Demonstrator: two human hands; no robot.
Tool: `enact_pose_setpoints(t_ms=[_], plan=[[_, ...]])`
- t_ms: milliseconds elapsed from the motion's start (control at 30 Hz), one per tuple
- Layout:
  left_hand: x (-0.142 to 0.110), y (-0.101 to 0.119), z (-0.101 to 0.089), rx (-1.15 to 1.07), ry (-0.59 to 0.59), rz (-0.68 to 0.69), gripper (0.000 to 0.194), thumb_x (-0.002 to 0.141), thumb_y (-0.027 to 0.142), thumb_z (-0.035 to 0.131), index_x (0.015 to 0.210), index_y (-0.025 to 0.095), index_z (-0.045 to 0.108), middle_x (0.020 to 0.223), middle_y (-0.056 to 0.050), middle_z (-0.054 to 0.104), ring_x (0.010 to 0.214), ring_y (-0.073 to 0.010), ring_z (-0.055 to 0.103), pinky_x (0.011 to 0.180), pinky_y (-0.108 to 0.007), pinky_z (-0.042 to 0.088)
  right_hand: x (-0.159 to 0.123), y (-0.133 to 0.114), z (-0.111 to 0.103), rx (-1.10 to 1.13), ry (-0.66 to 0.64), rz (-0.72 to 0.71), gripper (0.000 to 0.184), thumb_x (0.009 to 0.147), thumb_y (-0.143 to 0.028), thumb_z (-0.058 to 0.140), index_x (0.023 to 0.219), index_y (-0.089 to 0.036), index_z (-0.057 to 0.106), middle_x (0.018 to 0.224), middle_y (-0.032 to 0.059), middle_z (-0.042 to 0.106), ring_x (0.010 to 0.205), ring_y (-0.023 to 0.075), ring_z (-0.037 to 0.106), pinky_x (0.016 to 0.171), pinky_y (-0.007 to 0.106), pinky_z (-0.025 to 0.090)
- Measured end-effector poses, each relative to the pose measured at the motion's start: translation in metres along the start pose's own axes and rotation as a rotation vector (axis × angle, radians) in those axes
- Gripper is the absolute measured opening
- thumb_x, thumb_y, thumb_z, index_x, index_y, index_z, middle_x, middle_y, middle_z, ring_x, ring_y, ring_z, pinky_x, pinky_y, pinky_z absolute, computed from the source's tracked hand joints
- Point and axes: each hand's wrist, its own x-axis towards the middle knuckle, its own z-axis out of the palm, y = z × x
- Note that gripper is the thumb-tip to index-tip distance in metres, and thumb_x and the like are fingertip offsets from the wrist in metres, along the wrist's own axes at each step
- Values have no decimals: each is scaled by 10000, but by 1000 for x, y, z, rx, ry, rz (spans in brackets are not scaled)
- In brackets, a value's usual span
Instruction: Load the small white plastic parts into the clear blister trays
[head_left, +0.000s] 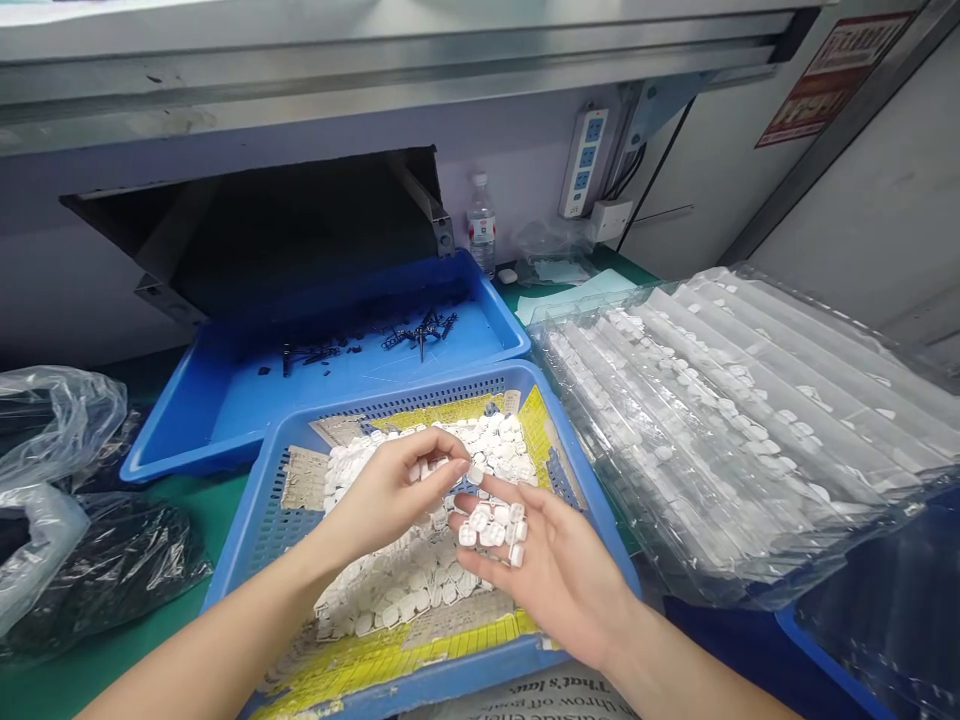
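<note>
Two bare hands meet over a shallow blue plastic basket with perforated walls (277,535), lined with yellow and beige sheets and standing on a green tabletop (217,510). The left hand (401,490) has its thumb and forefinger pinched together on a small white plastic piece (475,475), right beside the other hand's fingertips. The right hand (555,555) lies palm up, fingers apart and slightly curled, with a little heap of similar white pieces (491,525) resting on them. Beneath both hands, a great many more white pieces (420,570) fill the middle of the basket. Just behind it I see a wider, solid blue plastic tray (352,372) with scattered thin black parts (424,333), and past that a clear plastic water bottle (481,228). Over to the right sits a broad clear plastic tray (750,430) with slanting rows of white pieces, while a shiny clear bag of dark contents (112,560) slumps at the left
</note>
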Motion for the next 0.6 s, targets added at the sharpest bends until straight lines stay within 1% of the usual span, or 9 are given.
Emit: enact_pose_setpoints(t_ms=[33,100,133,200,267,333,400,500,600], plan=[[0,-1,-1,26,3,20,163,816,294,451,761,168,540,701,14,550,567,-81,493,485,-175,395,0,0,0,-5,9,-3,337,754,-283,526,1046,-114,526,939,95,576,783,161,564,826,376,414],[0,-4,0,73,-38,90,145,800,316,507,782,178,550,725,16,561,625,-97,508,549,-194,402,0,2,-1,-15,28,-29,316,750,-260,551,1039,-133,533,951,83,574,764,150,569,828,387,420],[-1,-6,0,102,-83,137,150,780,336,546,812,189,556,742,18,563,653,-104,511,575,-201,400,1,2,-2,-21,31,-46,300,754,-251,553,1030,-135,538,956,82,574,760,148,569,818,388,427],[-2,-8,3,181,-181,231,240,729,380,612,885,208,550,772,18,557,690,-115,507,596,-207,388,2,4,-4,-36,3,-75,273,767,-231,540,1020,-129,545,960,93,577,770,147,569,789,370,441],[-3,-10,5,259,-253,279,312,722,414,609,947,215,526,790,11,541,690,-119,499,578,-206,370,2,5,-5,-36,-38,-85,256,774,-199,513,1017,-125,550,939,97,589,773,144,570,772,350,446],[-4,-10,6,305,-284,291,307,750,420,574,970,217,507,793,7,528,682,-119,494,563,-206,354,2,4,-5,-15,-58,-58,269,761,-175,484,1016,-123,554,918,95,599,757,143,575,777,346,443],[-5,-10,5,304,-298,287,263,779,401,546,969,225,503,785,14,526,670,-114,490,559,-202,347,1,3,-4,3,-52,-20,306,727,-163,459,1013,-116,558,906,96,603,730,146,577,779,350,441],[-4,-8,3,255,-304,269,217,786,352,556,963,237,504,779,29,535,671,-106,491,569,-193,351,0,0,-3,14,-37,0,391,659,-139,424,1021,-93,564,857,96,611,671,140,568,781,362,441],[-4,-6,-1,201,-308,230,205,788,284,564,981,248,505,802,37,556,684,-99,500,593,-189,363,-1,-1,-2,32,-53,-1,452,610,-119,401,1025,-86,578,803,84,620,637,135,559,813,386,429]])
